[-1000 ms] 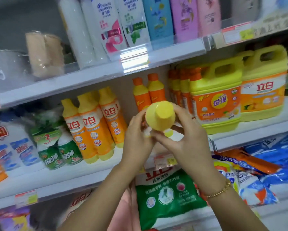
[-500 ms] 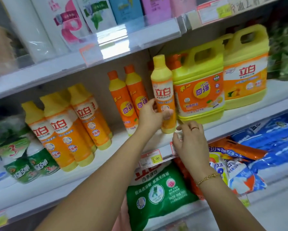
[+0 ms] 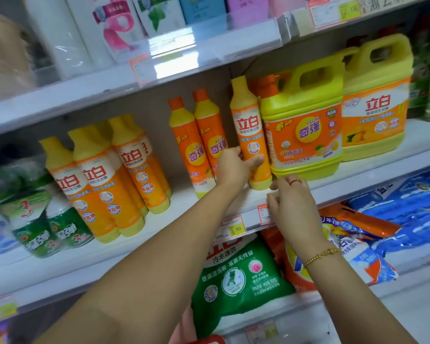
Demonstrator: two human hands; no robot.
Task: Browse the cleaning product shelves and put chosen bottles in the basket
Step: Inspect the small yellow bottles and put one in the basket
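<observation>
Bottle [image 3: 250, 130], yellow cap, orange label, upright on the middle shelf [image 3: 373, 170], about 1 o'clock from frame centre. Left hand [image 3: 234, 167] grasps its lower half, thumb across the front, fingers round the back. The base looks seated on the shelf board.

Neighbours: two orange-capped bottles [image 3: 196, 145] just beside at its 9 o'clock. The yellow-green jug [image 3: 306, 135] is at its 3 o'clock, touching or nearly so; cannot tell which.

Right hand [image 3: 292, 207] is at the bottle's 5 o'clock, by the shelf lip. Its fingers are loosely curled and hold nothing I can make out, with fingertips near a price label [image 3: 263, 213]. Basket not identifiable in view.

Likely trouble:
- The slot is tight. Any sideways swing of the bottle could knock the orange-capped pair, which are tall, narrow and easily toppled.
- The grip sits low on a tall bottle, so the top may tip toward the jug's cap.
- One-handed hold at near full reach, so a slick label could slip; the right hand is close enough to steady it.
</observation>
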